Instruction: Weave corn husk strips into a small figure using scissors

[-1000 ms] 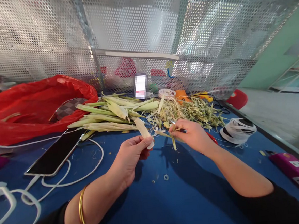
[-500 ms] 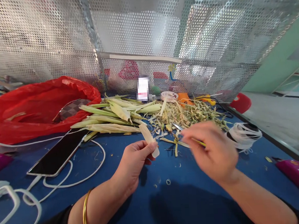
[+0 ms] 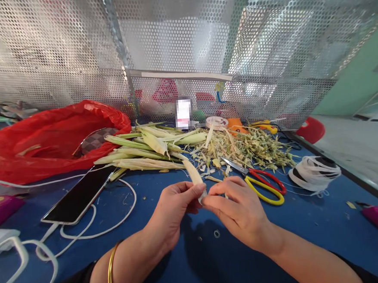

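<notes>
A pale strip of corn husk [image 3: 193, 172] stands tilted between the fingers of my left hand [image 3: 172, 209], which pinches it near its lower end. The closed fingertips of my right hand [image 3: 241, 211] meet the same lower end from the right. My fingers hide the exact grip there. Just beyond my right hand lies a pair of scissors [image 3: 266, 184], one handle loop red and the other yellow, blades toward the back left. Behind my hands rest a stack of corn husks [image 3: 144, 151] and a heap of shredded husk scraps [image 3: 247, 146].
At left are a red plastic bag [image 3: 55, 133], a phone [image 3: 79, 196] and a looping white cable [image 3: 133, 201]. A spool of white cord [image 3: 314, 173] stands right. Behind are a roll of tape [image 3: 216, 122], an upright blurred screen [image 3: 183, 113] and a perforated metal panel [image 3: 175, 39].
My right hand has let go of the scissors, now on the table, and moved left to the husk strip. My left hand still holds the strip.
</notes>
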### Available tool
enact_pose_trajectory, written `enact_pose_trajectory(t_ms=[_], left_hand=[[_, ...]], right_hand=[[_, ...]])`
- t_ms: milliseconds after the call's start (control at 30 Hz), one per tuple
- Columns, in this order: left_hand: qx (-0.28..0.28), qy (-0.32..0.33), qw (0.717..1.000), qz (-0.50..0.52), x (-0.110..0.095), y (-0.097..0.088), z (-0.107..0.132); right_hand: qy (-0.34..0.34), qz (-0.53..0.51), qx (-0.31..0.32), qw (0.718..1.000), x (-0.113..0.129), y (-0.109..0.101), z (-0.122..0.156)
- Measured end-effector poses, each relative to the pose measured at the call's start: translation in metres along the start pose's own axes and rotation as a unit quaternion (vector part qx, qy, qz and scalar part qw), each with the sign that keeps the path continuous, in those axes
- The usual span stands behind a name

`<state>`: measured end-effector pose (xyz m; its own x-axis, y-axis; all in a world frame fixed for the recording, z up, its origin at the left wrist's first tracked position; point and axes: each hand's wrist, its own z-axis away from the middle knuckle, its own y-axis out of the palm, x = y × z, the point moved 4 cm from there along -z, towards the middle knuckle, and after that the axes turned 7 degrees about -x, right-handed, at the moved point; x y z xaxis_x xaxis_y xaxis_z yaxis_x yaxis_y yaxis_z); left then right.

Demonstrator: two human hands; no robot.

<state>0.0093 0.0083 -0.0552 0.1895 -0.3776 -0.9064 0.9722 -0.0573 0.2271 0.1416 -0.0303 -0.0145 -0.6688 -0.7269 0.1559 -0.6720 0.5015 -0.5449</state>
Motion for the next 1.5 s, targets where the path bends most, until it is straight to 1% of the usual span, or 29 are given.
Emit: enact_pose_trajectory(t_ms=[133,300,367,467,633,700,767,867,967,1033,1200,1300,1400,1467,1500], left_hand=[[0.025,-0.028,0.999,0.015,-0.001,0.003,0.004],[0.01,-0.029,0.999,0.025,0.0,0.004,0.004],[0.006,-0.021,0.999,0.025,0.0,0.003,0.004],[0.005,-0.003,1.0,0.024,-0.001,0.002,0.003],[0.013,0.039,0.999,0.005,-0.004,0.003,0.003],[0.012,0.046,0.999,0.003,-0.005,0.003,0.003],[0.008,0.045,0.999,0.002,-0.005,0.003,0.003],[0.006,0.044,0.999,0.0,-0.005,0.003,0.003],[0.013,0.037,0.999,-0.002,-0.004,0.004,0.004],[0.016,0.031,0.999,-0.006,-0.003,0.005,0.004],[0.002,0.036,0.999,-0.013,-0.002,0.005,0.004],[0.0,0.016,1.0,0.001,-0.001,0.006,0.003],[-0.008,-0.001,1.0,0.014,-0.001,0.005,0.001],[-0.009,-0.011,1.0,0.015,0.0,0.003,0.0],[-0.009,-0.015,1.0,0.014,0.0,0.002,0.0]], right_hand=[[0.012,0.021,-0.015,1.0,-0.003,-0.003,0.002],[0.033,0.007,-0.019,0.999,-0.007,-0.002,0.003],[0.051,-0.005,-0.012,0.999,-0.008,-0.001,0.004],[0.108,-0.023,0.002,0.994,-0.011,0.001,0.006],[0.215,-0.088,0.012,0.973,-0.015,0.005,0.007],[0.249,-0.116,0.016,0.961,-0.015,0.007,0.006],[0.272,-0.13,0.022,0.953,-0.015,0.008,0.005],[0.288,-0.134,0.02,0.948,-0.015,0.008,0.005],[0.314,-0.139,0.017,0.939,-0.018,0.008,0.007],[0.343,-0.144,0.014,0.928,-0.02,0.009,0.01],[0.412,-0.188,0.01,0.892,-0.024,0.011,0.014],[0.432,-0.216,0.017,0.876,-0.026,0.012,0.015],[0.445,-0.223,0.029,0.867,-0.028,0.014,0.017],[0.438,-0.223,0.031,0.87,-0.029,0.016,0.019],[0.426,-0.22,0.03,0.877,-0.029,0.016,0.019]])
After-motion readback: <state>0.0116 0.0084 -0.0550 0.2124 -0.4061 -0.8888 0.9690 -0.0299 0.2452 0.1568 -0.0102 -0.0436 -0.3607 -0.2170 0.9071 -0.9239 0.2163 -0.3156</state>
